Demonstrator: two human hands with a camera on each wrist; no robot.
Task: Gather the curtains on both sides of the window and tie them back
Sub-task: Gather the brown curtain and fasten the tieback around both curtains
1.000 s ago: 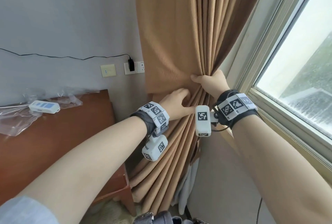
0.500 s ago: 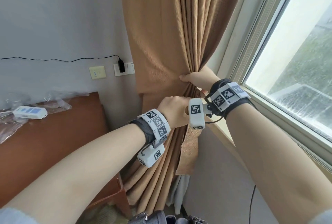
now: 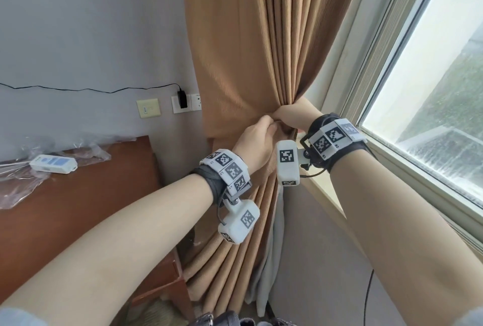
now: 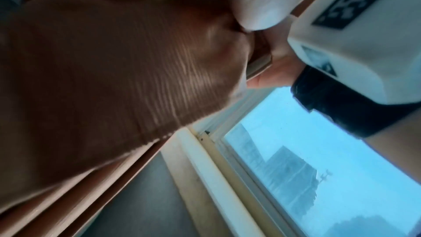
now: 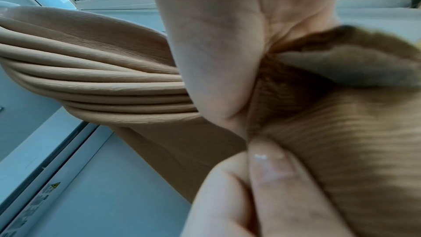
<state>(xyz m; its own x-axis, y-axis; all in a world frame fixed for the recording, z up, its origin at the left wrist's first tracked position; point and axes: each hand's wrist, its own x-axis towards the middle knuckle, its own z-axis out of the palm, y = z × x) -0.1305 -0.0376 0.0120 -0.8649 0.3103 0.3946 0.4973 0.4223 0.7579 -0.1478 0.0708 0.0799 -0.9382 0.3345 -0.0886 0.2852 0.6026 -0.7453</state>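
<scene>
The tan curtain (image 3: 248, 51) hangs left of the window and is bunched into tight folds (image 5: 91, 78) at sill height. My right hand (image 3: 295, 114) grips that bunch from the window side, its palm (image 5: 227, 42) wrapped against the folds. My left hand (image 3: 257, 140) sits just below and left of it, touching it. Its fingers (image 5: 262, 177) pinch a ribbed tan tie-back band (image 4: 136, 78) that lies across the front of the bunch. Where the band's far end goes is hidden behind the hands.
The window (image 3: 431, 90) and its sill (image 3: 392, 169) run along the right. A brown desk (image 3: 78, 208) stands at left with a white remote (image 3: 53, 164) and plastic wrap (image 3: 26, 182). A charger is plugged into a wall socket (image 3: 183, 99). A pale lining (image 3: 271, 273) hangs under the curtain.
My left hand has risen from under the bunch to meet my right hand. The band that dangled below it half a second ago no longer hangs there. The right hand keeps its grip.
</scene>
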